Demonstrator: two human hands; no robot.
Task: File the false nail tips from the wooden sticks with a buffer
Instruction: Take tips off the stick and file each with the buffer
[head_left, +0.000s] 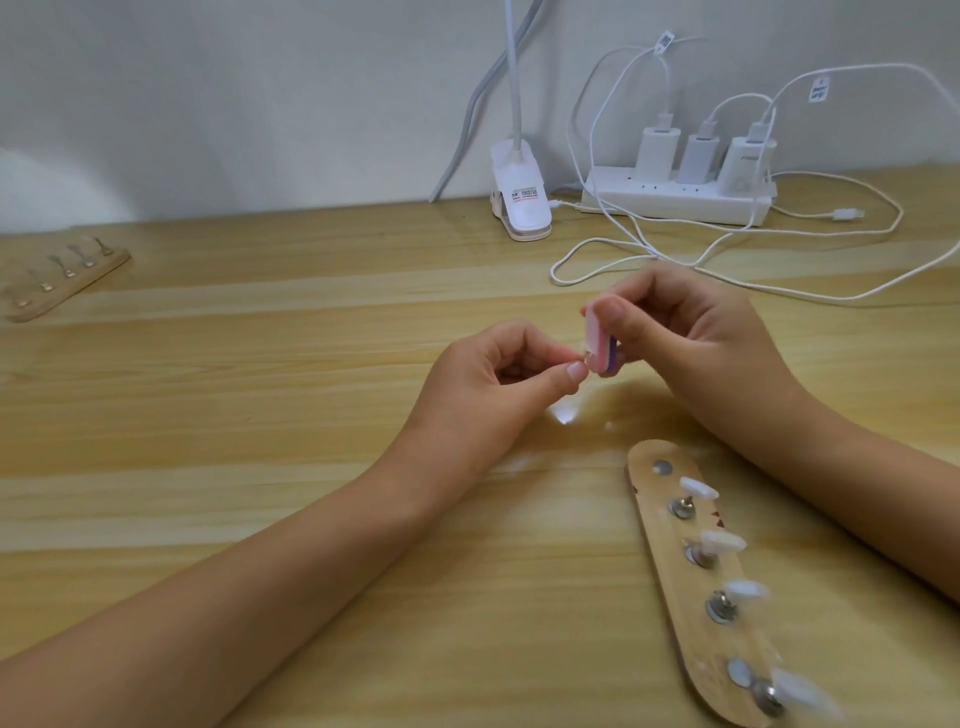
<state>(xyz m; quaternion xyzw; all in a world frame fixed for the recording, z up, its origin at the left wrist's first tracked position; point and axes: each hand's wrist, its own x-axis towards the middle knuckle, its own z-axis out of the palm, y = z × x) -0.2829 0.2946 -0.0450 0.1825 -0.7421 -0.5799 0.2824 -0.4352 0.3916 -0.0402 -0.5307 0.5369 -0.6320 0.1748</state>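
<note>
Head view: our left hand (498, 374) pinches a small clear false nail tip (585, 356) against the pink foam buffer block (751, 336). Our right hand (691, 332) grips the block, beyond the light wooden stick (667, 551). Risk: buffer pressure could flick the tip from so slight a pinch.

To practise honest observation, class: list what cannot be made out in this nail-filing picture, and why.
Head view only:
- The nail tip in the left hand's grip: nearly covered by thumb and finger.
- The buffer in the right hand: motion-blurred, partly behind the thumb.
- The nearest tip on the near wooden stick: blurred.
- The far stick: too small to tell what its holders carry.
- The lamp: head cut off by the top edge.
</note>
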